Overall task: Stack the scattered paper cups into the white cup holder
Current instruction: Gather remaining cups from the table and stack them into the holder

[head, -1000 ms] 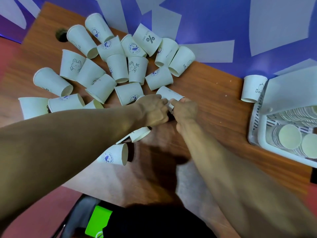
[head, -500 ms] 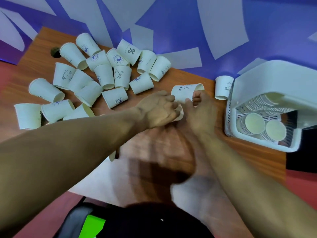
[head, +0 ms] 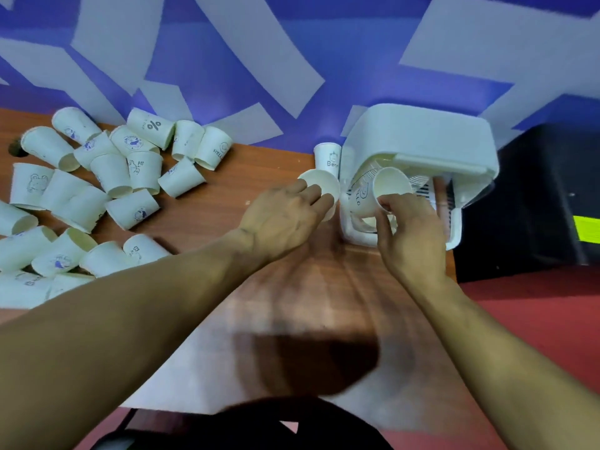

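Now both your grips have swung from the pile across to the holder. Your left grip (head: 285, 219) is closed round one cup (head: 319, 185), just beside the holder's wall. Your right grip (head: 412, 235) pinches a second cup (head: 388, 186) by its rim at the holder (head: 422, 134) opening. Dropping it in looks like the next step. Many loose cups (head: 97, 190) lie on the desk (head: 253, 170) to the left.

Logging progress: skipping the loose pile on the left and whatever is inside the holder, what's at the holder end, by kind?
Paper cups: 3: left-hand cup, right-hand cup, standing cup beside the holder
White cup holder: 1
Hands: 2: left hand, right hand
Total: 6
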Motion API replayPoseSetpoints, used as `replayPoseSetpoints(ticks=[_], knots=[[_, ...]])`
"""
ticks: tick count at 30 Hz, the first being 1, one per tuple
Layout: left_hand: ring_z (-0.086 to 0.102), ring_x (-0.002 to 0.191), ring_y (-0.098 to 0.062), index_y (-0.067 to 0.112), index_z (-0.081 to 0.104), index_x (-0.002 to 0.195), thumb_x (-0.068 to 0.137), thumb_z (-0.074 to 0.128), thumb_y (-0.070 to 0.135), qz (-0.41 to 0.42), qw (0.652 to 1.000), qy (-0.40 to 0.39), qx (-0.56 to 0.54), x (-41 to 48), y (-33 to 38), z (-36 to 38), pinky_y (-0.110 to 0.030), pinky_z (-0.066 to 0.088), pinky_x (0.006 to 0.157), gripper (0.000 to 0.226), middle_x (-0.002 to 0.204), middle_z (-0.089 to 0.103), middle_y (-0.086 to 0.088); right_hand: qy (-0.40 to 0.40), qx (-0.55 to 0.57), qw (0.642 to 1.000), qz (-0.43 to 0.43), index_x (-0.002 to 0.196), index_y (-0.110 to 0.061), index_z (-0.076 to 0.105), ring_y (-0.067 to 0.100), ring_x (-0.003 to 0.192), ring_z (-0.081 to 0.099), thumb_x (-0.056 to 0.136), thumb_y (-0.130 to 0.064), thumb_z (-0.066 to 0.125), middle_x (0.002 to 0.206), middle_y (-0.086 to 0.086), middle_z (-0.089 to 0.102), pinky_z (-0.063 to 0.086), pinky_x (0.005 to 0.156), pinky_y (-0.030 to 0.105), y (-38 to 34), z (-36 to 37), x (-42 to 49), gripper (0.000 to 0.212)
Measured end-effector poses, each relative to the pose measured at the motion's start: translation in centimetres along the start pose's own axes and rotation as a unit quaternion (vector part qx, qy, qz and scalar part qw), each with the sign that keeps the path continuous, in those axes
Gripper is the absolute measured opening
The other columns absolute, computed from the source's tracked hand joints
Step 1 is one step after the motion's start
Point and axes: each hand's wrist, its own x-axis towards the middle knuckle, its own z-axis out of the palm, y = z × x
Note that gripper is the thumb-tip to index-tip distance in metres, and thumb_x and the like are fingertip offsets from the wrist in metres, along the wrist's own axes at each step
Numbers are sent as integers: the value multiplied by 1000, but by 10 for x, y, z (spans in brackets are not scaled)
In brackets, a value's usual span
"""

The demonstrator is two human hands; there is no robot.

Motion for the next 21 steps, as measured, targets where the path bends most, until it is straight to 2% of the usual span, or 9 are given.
replayPoseSetpoints(ticks=[5,8,12,17,21], knots=[[56,70,-25,15,62,88,82,74,17,-29,1000,-5,-1,37,46,3,-27,22,48,14,77,57,-1,11,-17,999,28,96,-12,66,34,91,58,85,-10,64,85,6,63,48,65,39,51,-26,-13,11],[56,70,-28,13,61,88,87,69,17,-37,999,10,-12,56,60,10,-29,28,46,9,76,58,-3,15,-20,999,46,96,-13,65,34,92,57,85,-12,64,86,6,63,50,62,40,76,-32,-14,11],[55,71,-28,14,59,87,91,64,21,-40,999,7,-7,75,73,22,-31,33,45,10,76,57,-3,16,-4,999,40,98,-13,66,31,83,56,82,-10,67,87,5,64,50,59,41,101,-28,-16,16],[53,71,-26,16,57,86,85,71,16,-37,999,-35,1,84,83,44,-29,30,45,14,74,55,-1,-1,8,1000,17,96,-11,69,31,80,58,83,-8,66,85,5,65,50,65,40,111,-8,-15,14],[52,70,-27,17,55,85,79,74,12,-42,997,-64,2,86,82,61,-29,32,44,20,74,55,-1,-19,2,1000,4,95,-10,70,32,74,56,80,-5,68,81,7,64,47,61,37,117,7,-16,16]])
